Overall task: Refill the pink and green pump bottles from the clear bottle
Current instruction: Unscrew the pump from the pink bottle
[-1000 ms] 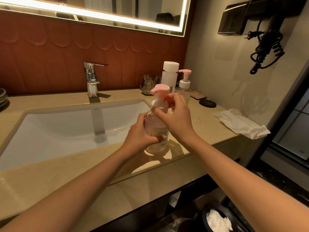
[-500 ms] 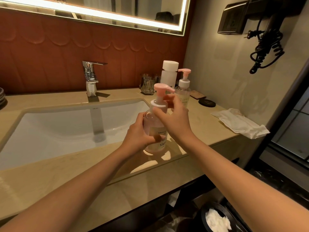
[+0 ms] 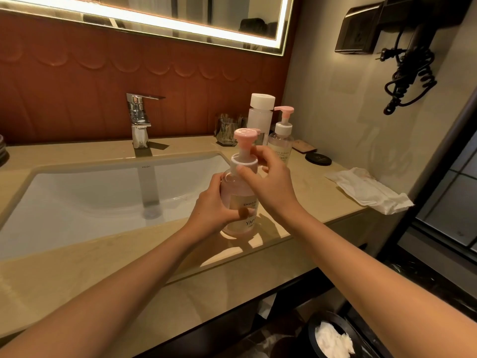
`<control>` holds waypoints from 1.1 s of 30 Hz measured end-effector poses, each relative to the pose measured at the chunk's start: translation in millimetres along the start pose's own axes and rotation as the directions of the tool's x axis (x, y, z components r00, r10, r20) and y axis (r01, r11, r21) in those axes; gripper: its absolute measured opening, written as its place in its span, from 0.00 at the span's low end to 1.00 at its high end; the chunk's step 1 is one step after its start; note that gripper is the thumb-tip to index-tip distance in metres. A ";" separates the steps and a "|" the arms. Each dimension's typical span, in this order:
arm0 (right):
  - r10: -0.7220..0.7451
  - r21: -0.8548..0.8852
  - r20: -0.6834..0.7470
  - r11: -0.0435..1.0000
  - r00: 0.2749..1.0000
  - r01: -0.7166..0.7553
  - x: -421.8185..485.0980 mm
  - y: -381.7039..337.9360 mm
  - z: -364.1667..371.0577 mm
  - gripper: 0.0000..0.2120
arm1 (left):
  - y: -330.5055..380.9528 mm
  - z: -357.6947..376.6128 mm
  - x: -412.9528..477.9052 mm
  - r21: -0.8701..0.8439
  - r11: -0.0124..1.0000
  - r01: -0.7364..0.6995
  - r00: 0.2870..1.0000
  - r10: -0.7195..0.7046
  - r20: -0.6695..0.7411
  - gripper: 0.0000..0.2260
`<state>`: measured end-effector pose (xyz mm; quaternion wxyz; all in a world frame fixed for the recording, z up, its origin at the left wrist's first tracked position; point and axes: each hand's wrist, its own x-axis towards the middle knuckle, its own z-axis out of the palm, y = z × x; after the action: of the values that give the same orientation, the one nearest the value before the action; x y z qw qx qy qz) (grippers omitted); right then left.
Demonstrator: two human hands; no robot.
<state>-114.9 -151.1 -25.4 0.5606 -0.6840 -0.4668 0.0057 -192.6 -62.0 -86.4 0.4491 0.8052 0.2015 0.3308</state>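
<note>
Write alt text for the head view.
A pink bottle stands on a counter beside a sink; the left hand grips its body, the right hand pinches its collar. Behind it stand a white-capped clear bottle and a second pump bottle.

The scene is viewed through a single wide-angle camera worn at head height, directed forward and down over the counter (image 3: pixel 77 275). The left hand (image 3: pixel 211 210), right hand (image 3: pixel 271 184) and pink pump bottle (image 3: pixel 238 192) are framed closely near the centre. The mirror (image 3: pixel 180 11) is caught at the top edge and the bin (image 3: pixel 312 329) at the bottom.
</note>
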 end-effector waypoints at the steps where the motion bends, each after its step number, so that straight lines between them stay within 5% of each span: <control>1: 0.002 0.027 0.041 1.000 0.999 -0.003 -1.5 -0.6 -0.6 0.18 | 0.1 -0.2 -0.1 -0.007 1.000 -0.001 1.000 0.001 0.002 0.37; 6: 0.008 -0.039 0.004 0.999 1.000 -0.007 -0.4 1.0 1.5 0.28 | -0.9 0.8 0.5 -0.007 1.000 0.010 1.000 -0.010 0.002 0.37; 17: 0.024 -0.016 -0.012 1.000 1.000 -0.024 3.8 2.7 1.3 0.25 | -4.3 1.1 1.6 0.008 1.000 -0.006 1.000 0.006 -0.004 0.37; 26: 0.118 0.308 -0.044 0.946 0.992 -0.099 32.4 -14.1 -35.8 0.16 | -0.5 6.4 5.9 0.004 1.000 -0.019 1.000 0.019 0.018 0.38; 33: 0.296 0.451 -0.295 0.881 0.908 -0.141 67.7 8.7 -111.9 0.09 | 1.1 32.2 34.5 -0.015 1.000 -0.015 0.995 0.016 0.095 0.38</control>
<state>-11.8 -192.0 44.3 0.7650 -0.5857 -0.2637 0.0464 -145.5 -60.2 -85.5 0.4615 0.8183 0.1711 0.2969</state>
